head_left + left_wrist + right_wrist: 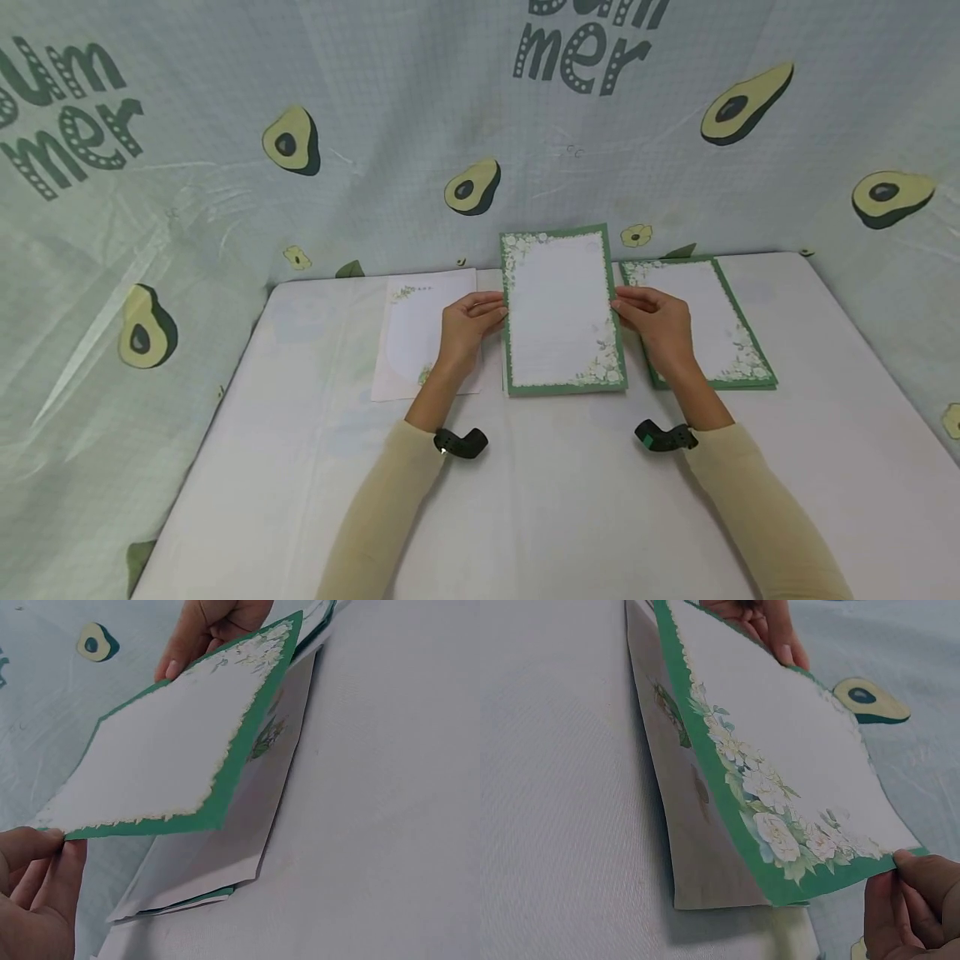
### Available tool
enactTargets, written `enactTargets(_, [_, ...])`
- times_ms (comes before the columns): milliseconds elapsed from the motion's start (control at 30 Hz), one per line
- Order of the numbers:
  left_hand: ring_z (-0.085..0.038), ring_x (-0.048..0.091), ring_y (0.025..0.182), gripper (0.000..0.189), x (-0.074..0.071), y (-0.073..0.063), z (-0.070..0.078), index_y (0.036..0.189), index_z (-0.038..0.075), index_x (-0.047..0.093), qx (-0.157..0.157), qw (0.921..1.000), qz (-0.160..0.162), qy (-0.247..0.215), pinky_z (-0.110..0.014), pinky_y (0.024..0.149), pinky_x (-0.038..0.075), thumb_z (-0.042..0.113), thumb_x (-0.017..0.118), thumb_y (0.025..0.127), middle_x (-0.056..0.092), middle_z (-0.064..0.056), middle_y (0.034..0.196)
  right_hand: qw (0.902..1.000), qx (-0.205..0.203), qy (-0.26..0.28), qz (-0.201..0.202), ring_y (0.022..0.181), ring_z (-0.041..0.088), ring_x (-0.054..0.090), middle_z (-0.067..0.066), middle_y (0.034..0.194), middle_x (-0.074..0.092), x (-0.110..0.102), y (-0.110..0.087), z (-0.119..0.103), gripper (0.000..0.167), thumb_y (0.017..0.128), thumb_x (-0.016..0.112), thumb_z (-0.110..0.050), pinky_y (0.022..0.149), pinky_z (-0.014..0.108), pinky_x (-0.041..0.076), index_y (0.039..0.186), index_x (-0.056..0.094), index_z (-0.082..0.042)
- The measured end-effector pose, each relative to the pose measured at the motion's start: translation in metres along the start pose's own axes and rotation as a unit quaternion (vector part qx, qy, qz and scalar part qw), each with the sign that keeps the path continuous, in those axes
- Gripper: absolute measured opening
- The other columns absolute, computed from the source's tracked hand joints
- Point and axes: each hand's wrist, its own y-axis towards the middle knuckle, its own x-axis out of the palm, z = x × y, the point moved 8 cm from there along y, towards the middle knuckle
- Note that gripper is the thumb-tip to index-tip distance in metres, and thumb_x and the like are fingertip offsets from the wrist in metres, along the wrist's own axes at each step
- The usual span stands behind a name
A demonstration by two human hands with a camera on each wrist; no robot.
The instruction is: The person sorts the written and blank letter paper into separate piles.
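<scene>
Both hands hold up a green-bordered sheet of paper [561, 312] with white flowers along its edges, over the middle of the table. My left hand [465, 333] pinches its left edge between thumb and fingers. The right hand [660, 325] pinches the opposite edge the same way. Beneath the raised sheet lies a pale stack of paper [225, 847] with a floral print, and a bit of green edge shows under it in the left wrist view. In the right wrist view the sheet is tilted above the stack, its flowered corner [776, 832] close to the fingers.
To the left lies a pale sheet [427, 321] with small floral corners. A stack of green-bordered sheets [697, 325] is on the right, partly behind the right hand. The white-covered table [562, 500] meets a hanging cloth [375, 125] printed with avocados at its back edge.
</scene>
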Motion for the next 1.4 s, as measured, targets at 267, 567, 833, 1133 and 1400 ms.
enactTargets(267, [-0.010,0.073,0.082,0.028,0.007,0.000,-0.001,0.117,-0.013,0.067,-0.004,0.9999,-0.016,0.006,-0.023,0.074,0.063,-0.014,0.068,0.090,0.076,-0.005,0.093,0.9994,0.003,-0.034,0.002,0.092,0.005,0.071,-0.005,0.102,0.073,-0.007,-0.002,-0.001,0.039,0.095,0.073,-0.010,0.082,0.021,0.060,0.127,0.065,0.011])
enactTargets(567, [-0.012,0.073,0.087,0.028,0.014,-0.003,-0.002,0.119,-0.013,0.067,0.002,0.9994,-0.032,0.011,-0.027,0.079,0.063,-0.014,0.067,0.091,0.076,-0.013,0.103,0.9995,0.024,-0.011,0.016,0.092,0.005,0.071,-0.005,0.103,0.074,-0.016,-0.004,0.000,0.039,0.093,0.076,-0.011,0.080,0.016,0.059,0.124,0.067,0.009])
enactTargets(833, [-0.011,0.073,0.090,0.028,0.023,-0.004,-0.004,0.119,-0.012,0.067,0.001,0.9992,-0.040,0.008,-0.027,0.082,0.062,-0.012,0.068,0.091,0.075,-0.012,0.105,0.9991,0.031,0.022,0.017,0.095,0.006,0.071,-0.002,0.105,0.072,-0.021,-0.004,-0.002,0.039,0.093,0.075,-0.007,0.084,0.018,0.058,0.125,0.065,0.012])
enactTargets(1133, [-0.011,0.073,0.086,0.027,0.030,-0.003,-0.006,0.118,-0.013,0.067,-0.004,0.9988,-0.049,-0.005,-0.024,0.078,0.062,-0.014,0.067,0.091,0.075,-0.003,0.094,0.9988,0.036,0.029,0.015,0.095,0.007,0.071,-0.001,0.105,0.072,-0.028,-0.004,-0.001,0.037,0.092,0.076,-0.004,0.085,0.019,0.058,0.124,0.066,0.011])
enactTargets(1400, [-0.012,0.073,0.087,0.027,0.038,-0.002,-0.007,0.119,-0.014,0.066,0.000,0.9979,-0.065,-0.003,-0.025,0.079,0.063,-0.013,0.066,0.092,0.075,-0.009,0.100,0.9984,0.041,0.038,0.010,0.093,0.007,0.071,0.000,0.103,0.072,-0.035,-0.003,-0.002,0.033,0.091,0.076,-0.004,0.085,0.020,0.058,0.121,0.069,0.009])
